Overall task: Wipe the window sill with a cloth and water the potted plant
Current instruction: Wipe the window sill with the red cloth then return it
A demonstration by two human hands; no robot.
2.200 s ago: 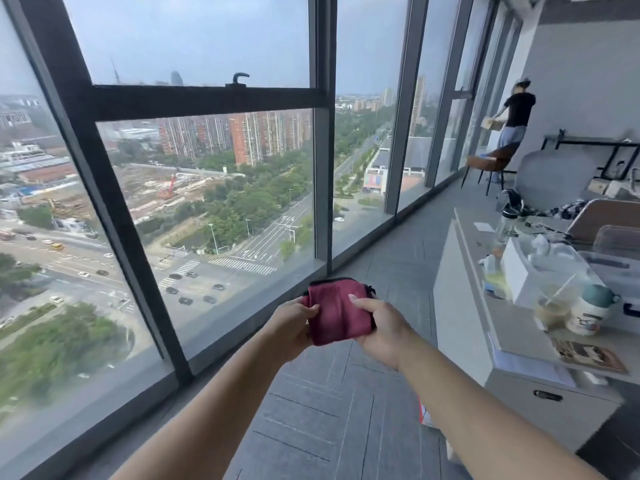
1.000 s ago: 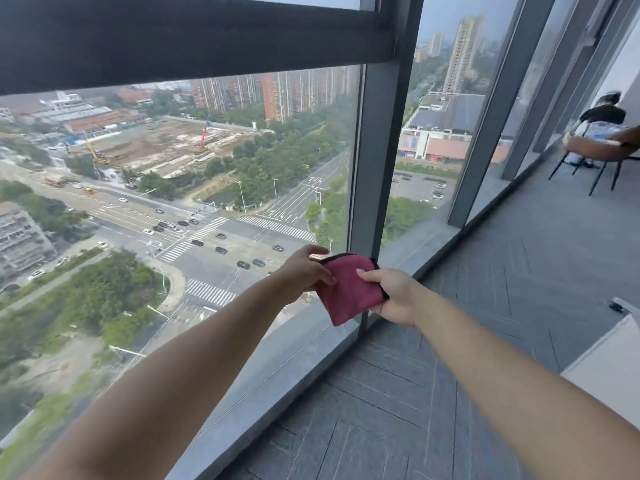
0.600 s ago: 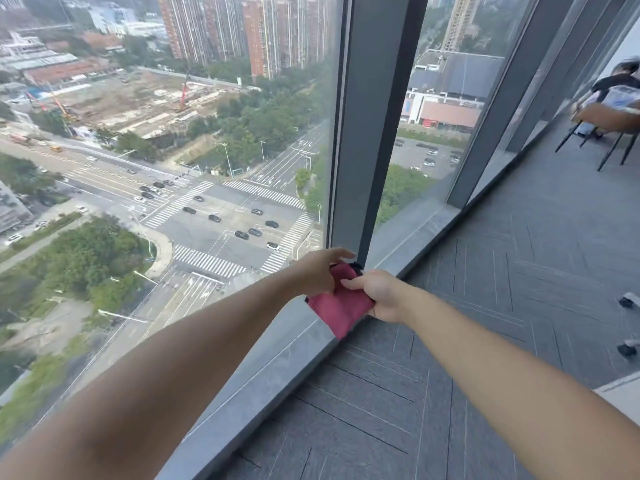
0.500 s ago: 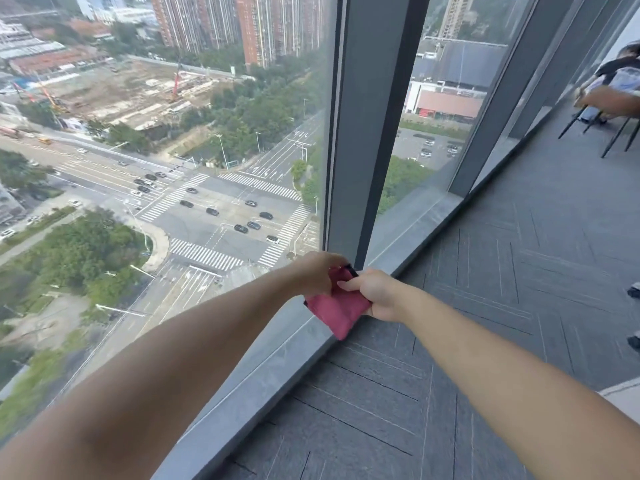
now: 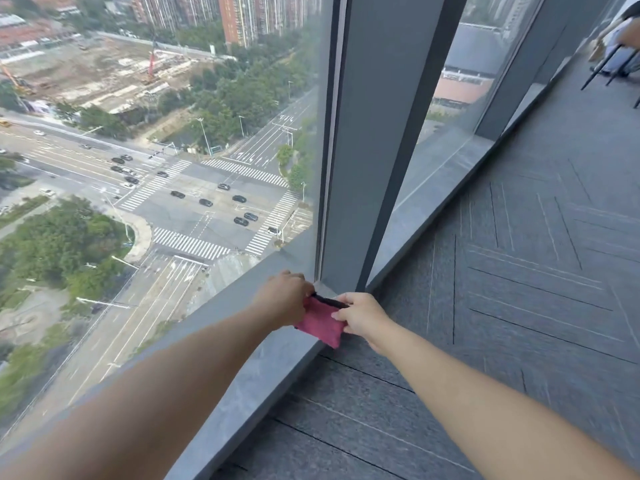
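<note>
We hold the folded pink cloth (image 5: pixel 320 322) at the window sill's (image 5: pixel 256 368) room-side edge, just at the foot of the grey window post (image 5: pixel 367 150) — our left hand (image 5: pixel 284 296) pinches its left end, our right hand (image 5: pixel 360 318) its right end. Its dark-hemmed long edge runs hand to hand across the sill; one corner points down over the grey carpet (image 5: pixel 519 271). Glass (image 5: pixel 173 168) rises behind the sill.

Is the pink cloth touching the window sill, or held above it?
Cannot tell. In the head view the cloth, pinched by the left hand and right hand, overlaps the edge of the sill, but neither contact nor a gap shows.
</note>
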